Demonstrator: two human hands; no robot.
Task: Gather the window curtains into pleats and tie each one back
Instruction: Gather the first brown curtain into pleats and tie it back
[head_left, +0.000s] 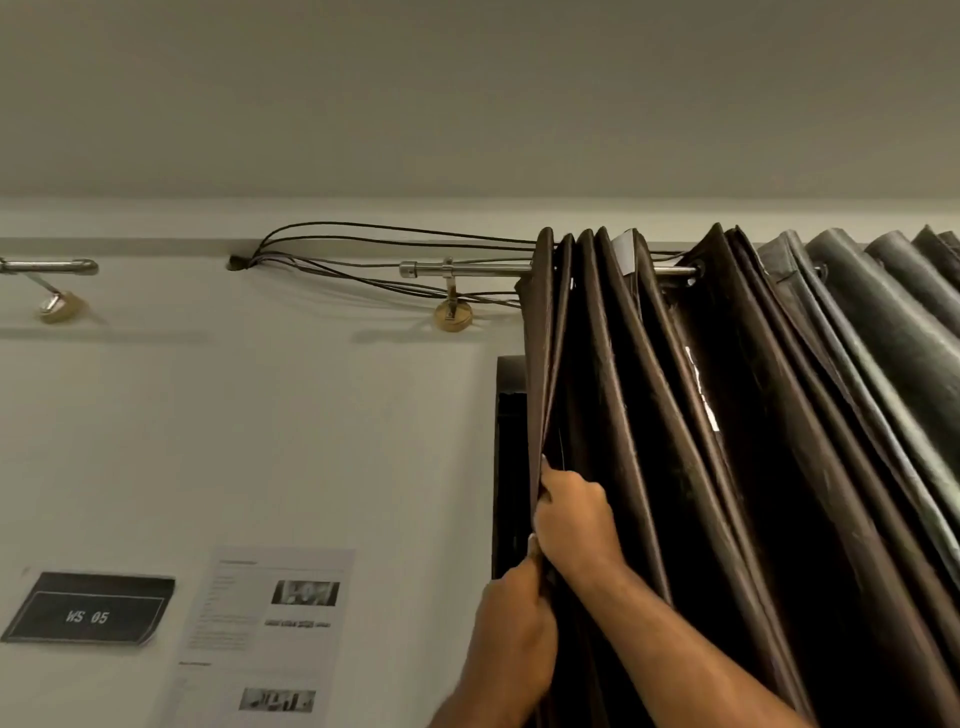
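While your left hand (511, 618) and right hand (574, 514) both pinch brown curtain (623, 415) leading edge, pleats on rod (488, 269) look half gathered; no tie-back visible, grey curtain (883, 312) untouched.

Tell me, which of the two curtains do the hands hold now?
The brown curtain at the rod's left end. Both the left hand and right hand pinch its outer edge. The grey curtain farther right hangs untouched.
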